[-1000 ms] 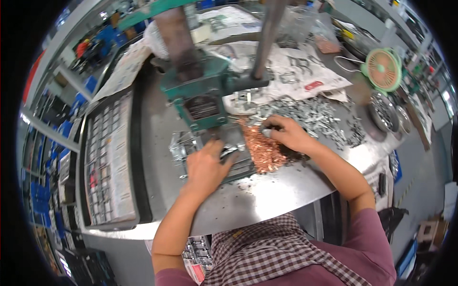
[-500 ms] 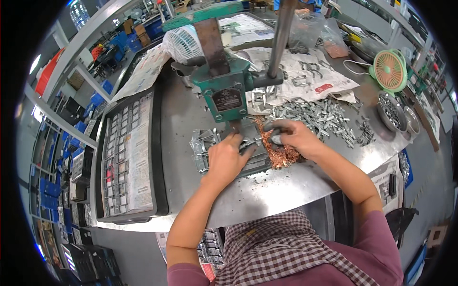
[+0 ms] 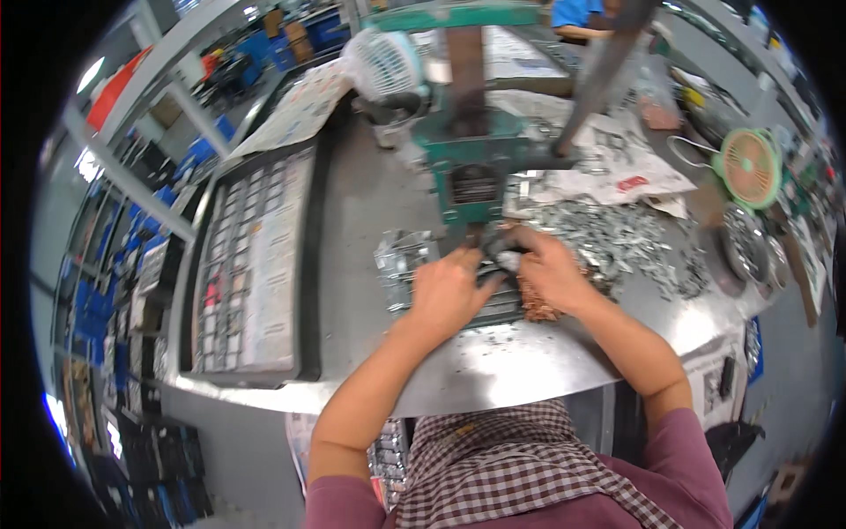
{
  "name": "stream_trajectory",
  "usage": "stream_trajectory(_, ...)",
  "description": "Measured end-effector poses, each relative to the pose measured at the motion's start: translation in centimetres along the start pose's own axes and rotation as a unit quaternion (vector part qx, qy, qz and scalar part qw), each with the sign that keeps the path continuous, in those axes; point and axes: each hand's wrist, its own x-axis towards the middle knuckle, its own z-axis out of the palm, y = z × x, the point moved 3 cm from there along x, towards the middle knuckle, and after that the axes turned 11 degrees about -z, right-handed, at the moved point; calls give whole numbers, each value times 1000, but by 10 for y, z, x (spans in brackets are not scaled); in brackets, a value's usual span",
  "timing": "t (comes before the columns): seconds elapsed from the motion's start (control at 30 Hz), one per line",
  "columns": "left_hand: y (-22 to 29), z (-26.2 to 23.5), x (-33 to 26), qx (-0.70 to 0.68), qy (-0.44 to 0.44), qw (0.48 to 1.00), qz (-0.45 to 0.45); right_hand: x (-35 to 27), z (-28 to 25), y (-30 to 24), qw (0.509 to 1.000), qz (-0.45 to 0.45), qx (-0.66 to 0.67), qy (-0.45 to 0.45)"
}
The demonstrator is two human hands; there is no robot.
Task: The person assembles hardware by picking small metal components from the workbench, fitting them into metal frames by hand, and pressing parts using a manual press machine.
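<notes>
Left hand (image 3: 443,291): below the green press (image 3: 476,167), fingers' grip unclear
Right hand (image 3: 553,271): beside it, fingers curled, hold unclear
Copper pieces (image 3: 538,305): near front edge of worktop (image 3: 520,366)

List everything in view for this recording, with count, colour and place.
Worktable: one, silver-grey, centre
Press: one, green, centre
Lever: one, grey, right of press
Tray: one, black, left
Metal frames: several, silver, left of press base
Metal pieces: many, silver, right of press
Copper-coloured pieces: many, copper, front of silver pile
Fan: one, green and orange, right
Bowls: two, grey, right
Bag: one, clear, upper right
Co-worker: one, blue top, upper edge
Background items: uncounted, blurred
Apron: one, checked, bottom
Left grip: one, bare, below press
Right grip: one, bare, above copper-coloured pieces
</notes>
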Motion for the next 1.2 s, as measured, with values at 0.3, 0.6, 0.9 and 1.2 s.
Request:
stream_trajectory(0.3, 1, -1, 1, -26, 3, 999, -24, 11, -5, -20, 965, -131, -216, -74)
stream_trajectory(0.6, 3, -3, 9, 0, -19, 999, -30, 11, -7, -13, 938, -184, -278, -93)
stream_trajectory(0.9, -12, -10, 5, -8, 3, 998, -70, 18, -74, -131, 947, -269, -78, 155)
stream_trajectory(1.2, -16, -2, 8, 16, 66, 998, -20, 39, -85, -200, 927, -260, 219, -156)
